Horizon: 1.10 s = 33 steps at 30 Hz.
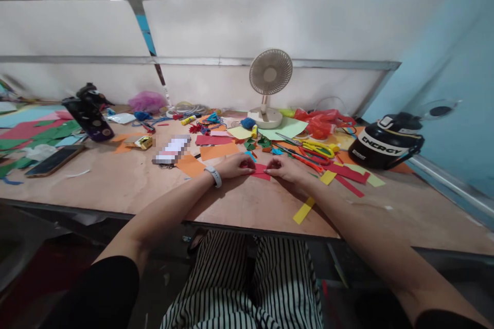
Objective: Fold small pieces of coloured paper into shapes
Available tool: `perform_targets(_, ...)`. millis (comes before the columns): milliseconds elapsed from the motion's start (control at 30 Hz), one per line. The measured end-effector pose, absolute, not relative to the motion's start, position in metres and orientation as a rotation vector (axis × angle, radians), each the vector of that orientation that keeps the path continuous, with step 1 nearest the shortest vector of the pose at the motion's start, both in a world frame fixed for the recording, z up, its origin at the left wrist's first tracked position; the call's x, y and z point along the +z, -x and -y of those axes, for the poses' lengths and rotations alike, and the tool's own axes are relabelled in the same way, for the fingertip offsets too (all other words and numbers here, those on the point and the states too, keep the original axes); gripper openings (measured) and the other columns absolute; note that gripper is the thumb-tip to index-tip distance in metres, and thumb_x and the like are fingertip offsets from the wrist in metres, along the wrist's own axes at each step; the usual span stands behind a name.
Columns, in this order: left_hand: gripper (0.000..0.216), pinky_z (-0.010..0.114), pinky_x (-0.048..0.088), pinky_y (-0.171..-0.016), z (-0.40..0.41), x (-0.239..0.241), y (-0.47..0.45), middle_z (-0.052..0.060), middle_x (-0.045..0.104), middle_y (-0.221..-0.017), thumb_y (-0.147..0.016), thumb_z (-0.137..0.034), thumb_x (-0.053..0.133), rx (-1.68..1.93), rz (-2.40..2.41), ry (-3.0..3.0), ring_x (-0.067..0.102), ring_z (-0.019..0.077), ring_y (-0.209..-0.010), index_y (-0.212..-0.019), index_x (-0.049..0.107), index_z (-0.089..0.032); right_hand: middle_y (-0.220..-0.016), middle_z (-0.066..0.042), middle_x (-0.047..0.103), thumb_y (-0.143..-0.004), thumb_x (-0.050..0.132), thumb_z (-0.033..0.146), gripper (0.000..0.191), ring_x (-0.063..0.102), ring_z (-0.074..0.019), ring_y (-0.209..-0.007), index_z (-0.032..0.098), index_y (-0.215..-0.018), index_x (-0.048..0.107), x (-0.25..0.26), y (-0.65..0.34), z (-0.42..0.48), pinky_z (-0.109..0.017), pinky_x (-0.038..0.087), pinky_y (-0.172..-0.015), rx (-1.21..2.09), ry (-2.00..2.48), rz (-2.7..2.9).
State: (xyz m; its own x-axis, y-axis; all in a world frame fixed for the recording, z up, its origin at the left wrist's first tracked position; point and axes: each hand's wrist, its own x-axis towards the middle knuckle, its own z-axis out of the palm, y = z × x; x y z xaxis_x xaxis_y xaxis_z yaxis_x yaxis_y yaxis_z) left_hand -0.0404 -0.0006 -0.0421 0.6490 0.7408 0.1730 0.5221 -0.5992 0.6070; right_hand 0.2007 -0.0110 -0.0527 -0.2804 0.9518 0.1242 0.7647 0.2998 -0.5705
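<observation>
A small piece of red paper (261,171) lies between my two hands near the middle of the table. My left hand (236,165), with a pale band on its wrist, pinches the paper's left edge. At the opposite edge, my right hand (284,168) holds the paper between thumb and fingers. Just beyond my right hand lie red-handled scissors (304,158) and yellow-handled scissors (322,148). Orange paper (219,151) is close to my left hand, and small green paper scraps (264,142) sit behind the red piece.
A white desk fan (270,73) stands at the back. To the right is a black jug (380,146), to the left a dark bottle (90,115) and a phone (55,160). Yellow strips (304,211) lie under my right forearm. A red plastic bag (322,121) rests behind the scissors.
</observation>
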Motion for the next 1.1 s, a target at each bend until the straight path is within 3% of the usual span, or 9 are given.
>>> perform_targets(267, 0.035, 0.027, 0.042, -0.062, -0.004, -0.046, 0.021, 0.002, 0.063, -0.075, -0.078, -0.049, 0.073, 0.53, -1.182, -2.26, 0.057, 0.0169, -0.07, -0.082, 0.066, -0.015, -0.069, -0.005, 0.069, -0.071, 0.082, 0.045, 0.029, 0.061, -0.0219, -0.072, 0.019, -0.073, 0.069, -0.05, -0.199, 0.012, -0.03, 0.045, -0.063, 0.597, 1.501, 2.118)
perform_targets(667, 0.019, 0.022, 0.045, -0.066, -0.013, -0.04, 0.033, 0.0, 0.068, -0.082, -0.079, -0.032, 0.071, 0.401, -0.97, -2.188, 0.061, 0.014, -0.076, -0.094, 0.07, -0.019, -0.074, -0.004, 0.07, -0.074, 0.077, 0.039, 0.021, 0.06, -0.0192, -0.072, 0.019, -0.074, 0.069, -0.049, -0.202, 0.012, -0.028, 0.044, -0.061, 0.676, 1.545, 2.11)
perform_targets(867, 0.019, 0.021, 0.046, -0.067, -0.016, -0.042, 0.035, -0.002, 0.068, -0.083, -0.077, -0.034, 0.072, 0.404, -0.943, -2.179, 0.062, 0.014, -0.078, -0.093, 0.07, -0.023, -0.067, -0.005, 0.066, -0.069, 0.081, 0.05, 0.032, 0.061, -0.0222, -0.072, 0.02, -0.068, 0.068, -0.047, -0.196, 0.013, -0.03, 0.043, -0.06, 0.672, 1.591, 2.076)
perform_targets(1100, 0.021, 0.021, 0.045, -0.066, -0.018, -0.042, 0.037, -0.002, 0.069, -0.085, -0.079, -0.033, 0.071, 0.394, -0.905, -2.181, 0.061, 0.0134, -0.076, -0.096, 0.071, -0.022, -0.07, -0.004, 0.068, -0.069, 0.081, 0.039, 0.024, 0.061, -0.0196, -0.069, 0.02, -0.071, 0.067, -0.045, -0.2, 0.012, -0.029, 0.045, -0.059, 0.818, 1.537, 2.078)
